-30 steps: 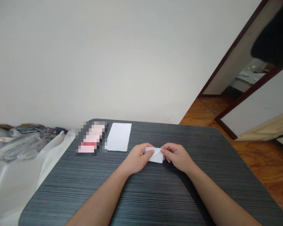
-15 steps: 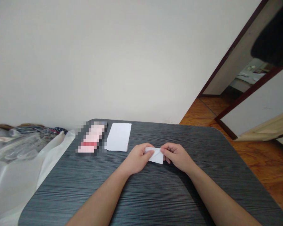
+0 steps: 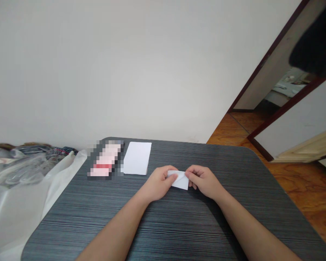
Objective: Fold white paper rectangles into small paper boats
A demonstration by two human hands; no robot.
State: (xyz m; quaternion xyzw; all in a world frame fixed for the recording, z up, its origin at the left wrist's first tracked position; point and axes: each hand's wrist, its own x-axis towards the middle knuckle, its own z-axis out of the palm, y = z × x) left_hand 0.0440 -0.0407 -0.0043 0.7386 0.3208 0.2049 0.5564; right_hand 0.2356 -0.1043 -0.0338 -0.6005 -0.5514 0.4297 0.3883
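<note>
A small folded piece of white paper [image 3: 181, 182] is held between my two hands, over the middle of the dark wood-grain table [image 3: 174, 224]. My left hand [image 3: 159, 183] grips its left end, thumb on top and fingers behind. At the upper right corner my right hand [image 3: 203, 181] pinches the paper between thumb and forefinger, with the other fingers curled underneath. A slanting fold line shows on the paper's face. Farther back, to the left of my hands, lies a stack of white paper sheets [image 3: 137, 158].
A blurred-out pink and red item [image 3: 105, 159] lies near the table's far left corner. Clear plastic sheeting [image 3: 21, 188] and cloth are heaped left of the table. A white wall [image 3: 141, 72] rises behind it. On the right are a wooden floor [image 3: 304, 188] and a doorway.
Almost nothing differs. The fingers of my right hand have shifted very slightly at the paper's upper right corner, while both hands keep hold of it.
</note>
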